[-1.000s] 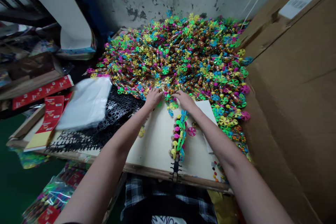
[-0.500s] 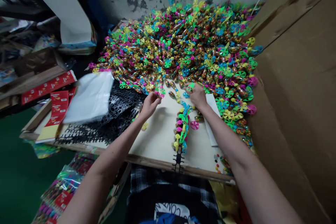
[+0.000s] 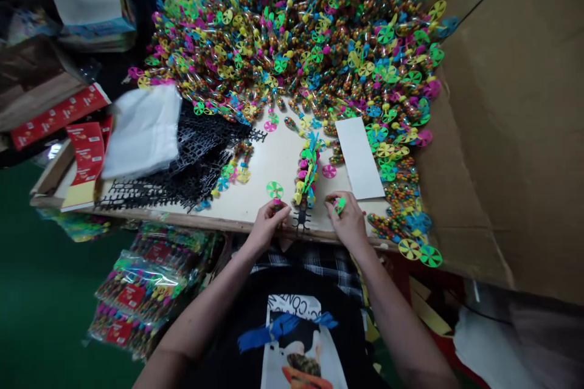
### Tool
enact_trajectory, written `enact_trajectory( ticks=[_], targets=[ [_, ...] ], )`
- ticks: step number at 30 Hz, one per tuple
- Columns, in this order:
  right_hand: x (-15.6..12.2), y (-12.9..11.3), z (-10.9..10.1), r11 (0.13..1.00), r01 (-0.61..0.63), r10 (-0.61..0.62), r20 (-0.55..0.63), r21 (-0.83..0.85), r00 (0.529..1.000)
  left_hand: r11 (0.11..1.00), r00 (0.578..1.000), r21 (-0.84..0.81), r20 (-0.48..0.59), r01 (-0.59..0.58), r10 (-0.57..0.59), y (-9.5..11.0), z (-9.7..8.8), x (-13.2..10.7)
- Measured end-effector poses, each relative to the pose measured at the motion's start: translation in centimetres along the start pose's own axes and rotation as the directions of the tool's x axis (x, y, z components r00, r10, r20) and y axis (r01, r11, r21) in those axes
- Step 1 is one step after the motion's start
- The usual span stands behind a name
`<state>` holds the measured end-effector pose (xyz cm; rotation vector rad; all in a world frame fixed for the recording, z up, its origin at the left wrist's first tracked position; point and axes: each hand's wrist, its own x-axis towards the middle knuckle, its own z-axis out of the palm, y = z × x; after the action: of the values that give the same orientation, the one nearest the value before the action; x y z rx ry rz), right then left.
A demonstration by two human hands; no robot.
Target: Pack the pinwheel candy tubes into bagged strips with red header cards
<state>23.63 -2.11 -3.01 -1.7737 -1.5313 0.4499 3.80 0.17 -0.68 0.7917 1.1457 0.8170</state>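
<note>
Spread across the table (image 3: pixel 255 185), a great heap of candy-filled tubes with pinwheel tops (image 3: pixel 292 36) lay beyond both hands, with a black plastic lattice (image 3: pixel 182 173) out past the left hand. Directly between the hands, a short row of tubes (image 3: pixel 305 179) lay along a black plastic spine (image 3: pixel 301 222). Left hand (image 3: pixel 267 228) nearly closed, pinching a single tube under its green pinwheel (image 3: pixel 274 190). Right hand (image 3: pixel 349 222) also closed to a fingertip pinch, on a small green piece (image 3: pixel 339 205). Best grip there: fingertips low on the stem, clear of the thin vanes, which looked easily bent.
</note>
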Motion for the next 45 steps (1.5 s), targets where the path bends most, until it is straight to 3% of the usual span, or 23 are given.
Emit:
enact_trajectory(
  ticks=[3,6,11,15,23,26,31,37,45],
  targets=[
    [0.4,-0.1,0.9,0.993,-0.107,0.107,-0.010,0.055,0.994,0.995,0.994,0.032,0.056,0.097,-0.099,0.1,1.4,-0.7],
    [0.9,0.1,1.4,0.974,-0.159,0.163,-0.012,0.164,0.987,0.985,0.984,-0.001,0.037,0.175,-0.175,0.2,2.6,-0.5],
    [-0.3,0.0,1.8,0.956,-0.114,0.123,-0.019,0.269,0.992,0.987,0.990,-0.073,0.006,0.143,-0.143,0.4,3.4,0.5],
    [-1.6,-0.9,2.4,0.967,-0.040,0.036,0.020,0.251,0.999,0.979,0.983,-0.086,0.032,0.185,-0.183,0.7,3.5,0.7],
    [-1.8,-1.7,2.6,0.987,-0.037,0.030,0.048,0.154,0.998,0.973,0.978,-0.101,0.039,0.208,-0.205,0.8,4.0,0.8],
    [-1.8,-1.8,2.7,0.994,-0.014,0.009,0.043,0.110,0.999,0.983,0.984,-0.061,0.051,0.171,-0.168,0.5,4.0,0.9],
    [-1.8,-1.9,3.0,0.992,-0.032,0.030,0.022,0.121,0.999,0.999,0.999,0.024,0.014,-0.032,0.032,-0.2,3.1,0.6],
    [-1.9,-1.8,3.0,0.982,-0.048,0.047,0.006,0.182,0.999,0.969,0.981,0.149,0.045,-0.195,0.190,-1.4,1.7,0.6],
    [-2.0,-1.6,3.3,0.972,-0.065,0.072,-0.023,0.226,0.997,0.943,0.950,0.118,0.056,-0.311,0.307,-2.5,0.8,1.8]
  ],
)
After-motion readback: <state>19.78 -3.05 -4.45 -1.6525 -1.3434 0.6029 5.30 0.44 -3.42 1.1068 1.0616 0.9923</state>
